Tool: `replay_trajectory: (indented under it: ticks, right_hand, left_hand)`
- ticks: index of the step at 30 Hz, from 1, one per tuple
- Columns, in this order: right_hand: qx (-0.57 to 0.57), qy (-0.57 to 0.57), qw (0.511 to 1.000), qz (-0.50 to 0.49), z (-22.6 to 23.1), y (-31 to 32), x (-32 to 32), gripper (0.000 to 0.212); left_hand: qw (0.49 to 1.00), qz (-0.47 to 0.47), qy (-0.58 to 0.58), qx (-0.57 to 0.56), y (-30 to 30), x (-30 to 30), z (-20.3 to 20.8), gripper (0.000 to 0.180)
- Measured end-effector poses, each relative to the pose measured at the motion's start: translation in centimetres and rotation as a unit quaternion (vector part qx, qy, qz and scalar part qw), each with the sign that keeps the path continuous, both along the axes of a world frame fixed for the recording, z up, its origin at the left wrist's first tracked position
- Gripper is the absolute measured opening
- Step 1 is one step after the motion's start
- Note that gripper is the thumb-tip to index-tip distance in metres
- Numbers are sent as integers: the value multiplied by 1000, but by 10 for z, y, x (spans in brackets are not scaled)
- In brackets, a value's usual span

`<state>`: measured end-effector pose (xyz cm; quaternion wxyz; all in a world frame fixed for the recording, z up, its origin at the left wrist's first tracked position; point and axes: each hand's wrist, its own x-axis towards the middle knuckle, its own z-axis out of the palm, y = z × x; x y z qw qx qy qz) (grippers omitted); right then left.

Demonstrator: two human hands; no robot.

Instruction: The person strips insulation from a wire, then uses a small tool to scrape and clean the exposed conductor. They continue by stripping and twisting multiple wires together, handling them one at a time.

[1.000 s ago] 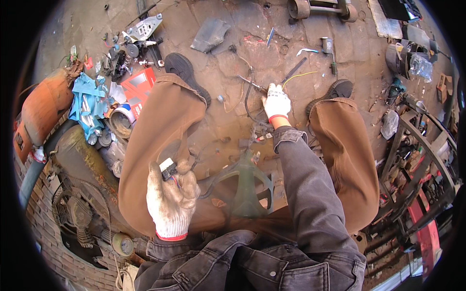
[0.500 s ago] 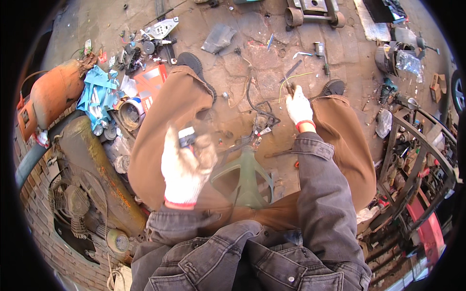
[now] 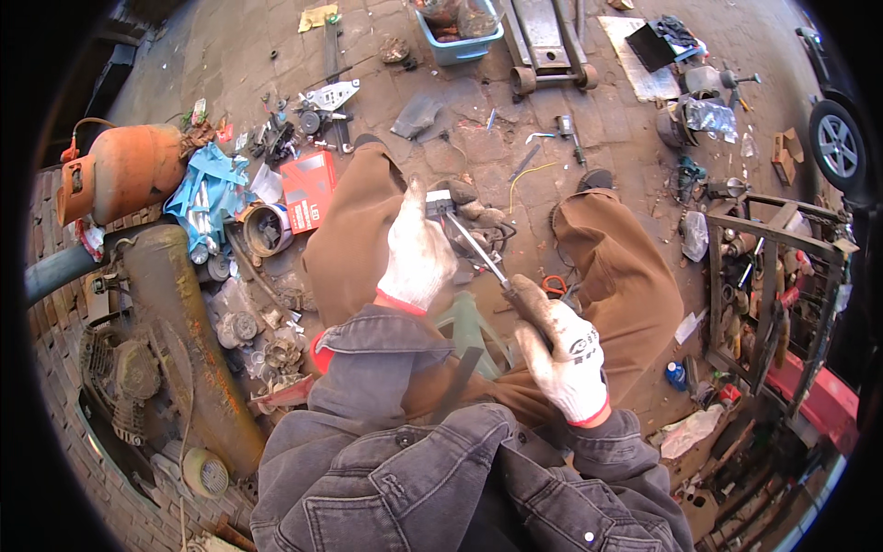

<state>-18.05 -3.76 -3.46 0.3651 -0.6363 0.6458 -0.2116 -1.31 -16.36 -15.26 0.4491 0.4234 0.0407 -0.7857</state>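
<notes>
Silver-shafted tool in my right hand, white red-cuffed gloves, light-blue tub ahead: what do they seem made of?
The silver-shafted tool: shaft probably polished steel, from its bright sheen; dark handle too covered to tell. The white red-cuffed gloves: likely knitted fabric, matte, with soft creases and dirt stains. The light-blue tub: seemingly moulded plastic, from its smooth, even colour.

Left hand (image 3: pixel 418 253) gripping, thumb pointing forward; right hand (image 3: pixel 566 354) nearer body, also gripping.
</notes>
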Motion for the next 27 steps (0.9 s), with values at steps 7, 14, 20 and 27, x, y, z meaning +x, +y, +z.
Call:
replay_trajectory:
  ticks: [7,14,20,27]
  right_hand:
    - [-98,80,991,31,-3,13,17,43]
    - [-53,76,996,-7,8,10,27,47]
    - [-8,104,994,-27,6,6,30,51]
    - [33,226,973,30,15,4,35,62]
  left_hand:
    - [997,3,71,2,4,-3,-6,56]
    - [999,0,48,-10,5,-3,-6,52]
    - [999,24,44,-3,4,-4,1,49]
    - [998,-32,-45,15,8,-2,16,51]
